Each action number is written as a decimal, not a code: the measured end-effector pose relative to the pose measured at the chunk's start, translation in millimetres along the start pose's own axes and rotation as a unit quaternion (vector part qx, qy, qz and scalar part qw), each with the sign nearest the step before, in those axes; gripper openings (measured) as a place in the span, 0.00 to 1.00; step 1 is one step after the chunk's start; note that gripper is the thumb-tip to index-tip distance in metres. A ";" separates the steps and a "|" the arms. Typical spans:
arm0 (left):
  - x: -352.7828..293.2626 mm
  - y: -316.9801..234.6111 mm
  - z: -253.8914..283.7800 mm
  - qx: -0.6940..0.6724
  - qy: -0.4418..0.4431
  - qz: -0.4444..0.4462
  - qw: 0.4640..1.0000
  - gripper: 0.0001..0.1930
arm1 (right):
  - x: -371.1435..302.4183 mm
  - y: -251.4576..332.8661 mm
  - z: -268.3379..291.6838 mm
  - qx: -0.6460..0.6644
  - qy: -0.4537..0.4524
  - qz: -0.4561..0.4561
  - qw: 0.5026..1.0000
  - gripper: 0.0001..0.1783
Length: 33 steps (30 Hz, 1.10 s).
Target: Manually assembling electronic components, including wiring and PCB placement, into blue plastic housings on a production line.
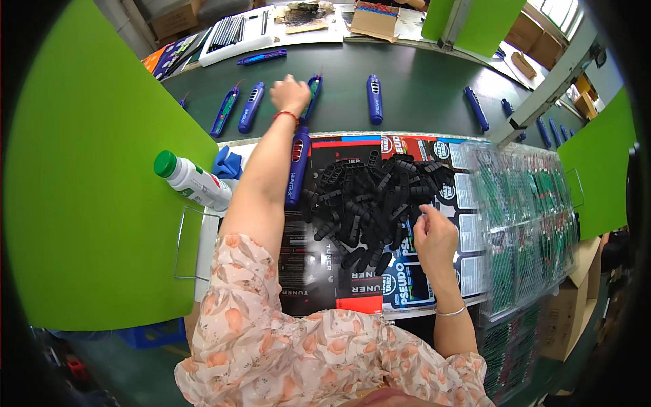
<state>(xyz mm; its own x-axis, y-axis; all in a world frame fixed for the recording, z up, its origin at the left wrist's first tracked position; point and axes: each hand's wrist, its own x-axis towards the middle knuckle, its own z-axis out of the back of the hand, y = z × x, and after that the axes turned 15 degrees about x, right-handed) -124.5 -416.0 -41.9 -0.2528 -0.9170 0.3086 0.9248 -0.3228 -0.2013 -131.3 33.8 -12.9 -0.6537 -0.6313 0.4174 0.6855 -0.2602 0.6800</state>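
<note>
My left hand (290,94) reaches across to the green belt, its fingers curled. It is right against an open blue tube-shaped casing (312,96) with a green circuit board and red wire; whether it grips the casing is hidden. Under my left forearm a closed blue casing (297,166) with slots lies on the printed sheet beside the pile. My right hand (436,237) is at the right edge of a heap of small black ribbed plastic pieces (363,210). Its thumb and fingers are drawn together, and what they hold, if anything, cannot be made out.
More blue casings (375,100) lie along the belt (420,88). Clear trays of green circuit boards (522,224) are stacked at right. At left stand a white bottle with a green cap (193,180) and a green panel (102,190). A white tray of dark rods (234,34) is behind.
</note>
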 end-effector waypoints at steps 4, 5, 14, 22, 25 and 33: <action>-1.1 67.1 22.7 0.203 -0.085 -0.006 0.975 0.16 | -0.7 -7.1 12.9 0.172 -0.029 -0.089 0.981 0.09; 5.1 84.5 22.9 0.184 0.002 0.042 0.982 0.16 | -0.9 -4.1 13.7 0.251 -0.033 -0.150 0.956 0.09; -33.2 69.8 62.3 -0.358 0.062 -0.035 0.931 0.23 | -3.9 1.4 35.3 0.455 -0.073 -0.200 0.865 0.14; -289.6 3.7 191.7 -0.645 0.512 -0.071 0.563 0.28 | -9.9 46.9 46.4 0.463 -0.113 -0.084 0.875 0.13; -333.0 8.3 190.3 -0.682 0.538 -0.048 0.493 0.29 | -15.1 59.6 43.6 0.453 -0.090 -0.072 0.884 0.10; -376.4 3.9 178.2 -0.694 0.512 -0.023 0.506 0.27 | -33.4 52.9 41.2 0.281 -0.100 -0.054 0.953 0.09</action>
<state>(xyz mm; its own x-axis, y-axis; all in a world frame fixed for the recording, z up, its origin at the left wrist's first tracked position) 24.9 -30.3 6.8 -0.9369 -0.3122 -0.1572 0.0005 0.4484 -0.8938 -86.4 71.2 33.9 -0.7968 -0.4571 0.3952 0.3674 0.1526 0.9174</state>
